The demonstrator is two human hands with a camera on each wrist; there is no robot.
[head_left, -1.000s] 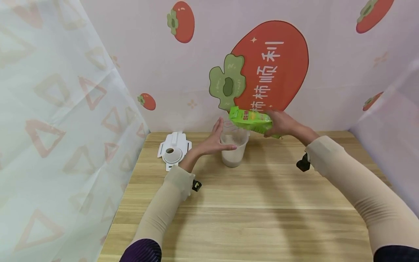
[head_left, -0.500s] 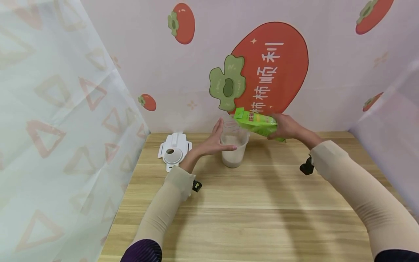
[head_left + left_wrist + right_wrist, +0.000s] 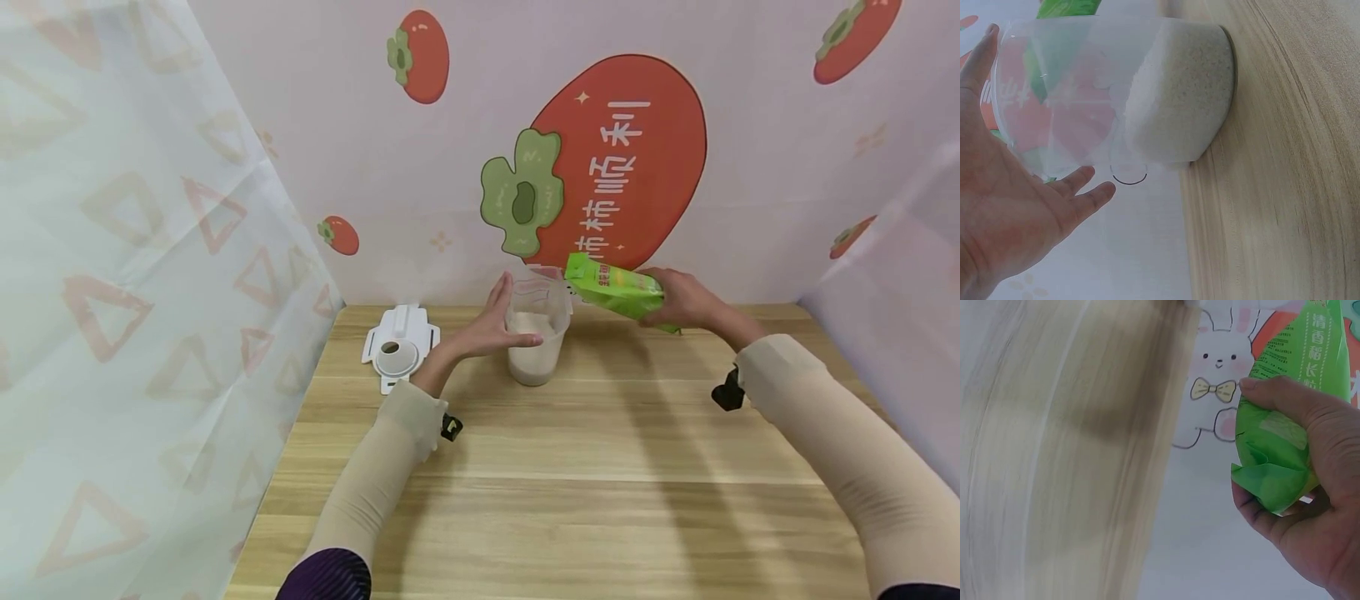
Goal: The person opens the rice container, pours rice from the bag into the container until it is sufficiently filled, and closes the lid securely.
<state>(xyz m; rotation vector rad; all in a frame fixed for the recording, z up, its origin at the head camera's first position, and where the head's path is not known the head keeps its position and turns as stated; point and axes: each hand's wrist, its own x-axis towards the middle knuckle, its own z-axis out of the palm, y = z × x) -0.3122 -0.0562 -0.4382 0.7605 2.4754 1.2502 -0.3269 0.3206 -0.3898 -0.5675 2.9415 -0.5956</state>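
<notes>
The right hand (image 3: 681, 298) grips a green bag (image 3: 617, 287) right of centre; mid-frame, the left hand (image 3: 486, 327) spreads wide around a container (image 3: 535, 358).

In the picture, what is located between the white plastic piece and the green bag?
The head view shows, going rightward, the left hand and then the clear container between the white plastic piece and the green bag.

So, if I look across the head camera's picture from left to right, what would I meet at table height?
White plastic piece → left hand → clear container → green bag → right hand.
</notes>
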